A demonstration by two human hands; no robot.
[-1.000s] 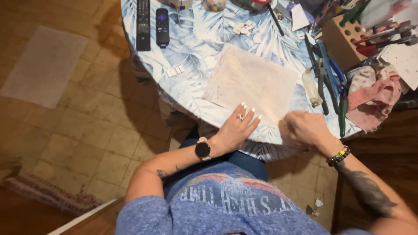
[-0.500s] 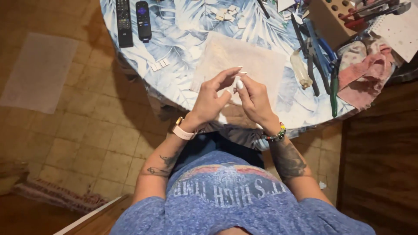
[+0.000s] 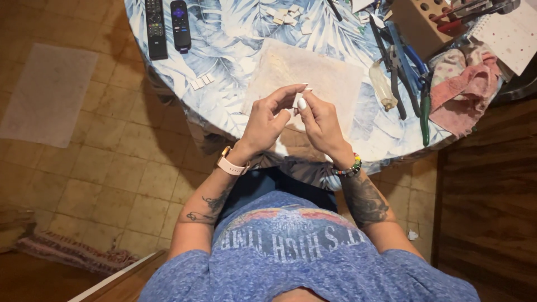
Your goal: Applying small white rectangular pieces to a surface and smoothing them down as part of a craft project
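My left hand (image 3: 267,120) and my right hand (image 3: 321,124) meet fingertip to fingertip just above the near edge of a beige work mat (image 3: 330,75). Between the fingertips of both hands is a small white piece (image 3: 297,99), mostly hidden by fingers and white nails. The mat lies on a round table with a blue leaf-print cloth (image 3: 235,50). My left wrist wears a pale pink watch, my right wrist a beaded bracelet.
Two black remotes (image 3: 168,25) lie at the table's far left. Small white tiles (image 3: 201,83) and several more (image 3: 286,15) sit on the cloth. Blue-handled pliers (image 3: 400,56), a green-handled tool (image 3: 425,114), a small clear bottle (image 3: 383,84), a pink cloth (image 3: 464,89) and a wooden block (image 3: 419,19) crowd the right.
Both hands have lifted off the mat's near edge and come together, fingertips now pinched around the small white piece. The view has shifted slightly.
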